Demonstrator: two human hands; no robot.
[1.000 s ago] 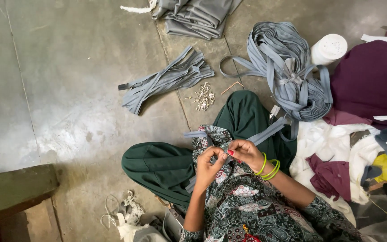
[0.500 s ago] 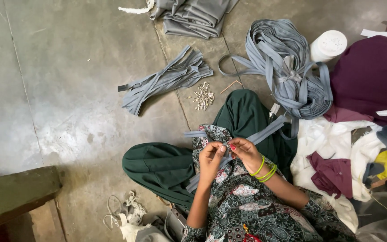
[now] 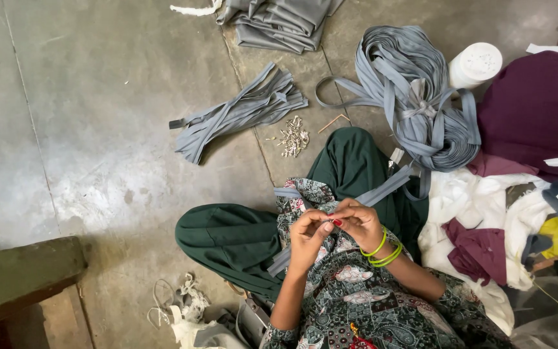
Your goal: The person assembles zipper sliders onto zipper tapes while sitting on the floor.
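Note:
I sit cross-legged on the concrete floor in green trousers. My left hand (image 3: 307,236) and my right hand (image 3: 358,223), with green bangles at the wrist, meet over my lap. Both pinch a narrow grey zipper strip (image 3: 382,187) between the fingertips. The strip runs from a big coil of grey strip (image 3: 414,97) at the upper right across my knee, and a loose end hangs down below my left hand. What sits between the fingertips is too small to tell.
A bundle of cut grey strips (image 3: 237,116) lies ahead on the left, with a small pile of metal sliders (image 3: 292,136) beside it. Folded grey cloth (image 3: 282,22) lies at the top. A white thread cone (image 3: 476,64), maroon cloth (image 3: 537,106) and white cloth (image 3: 479,200) lie right. A green bench (image 3: 20,278) stands left.
My hands have drawn closer together on the strip and the fingertips now touch. The view has shifted slightly; nothing else moved.

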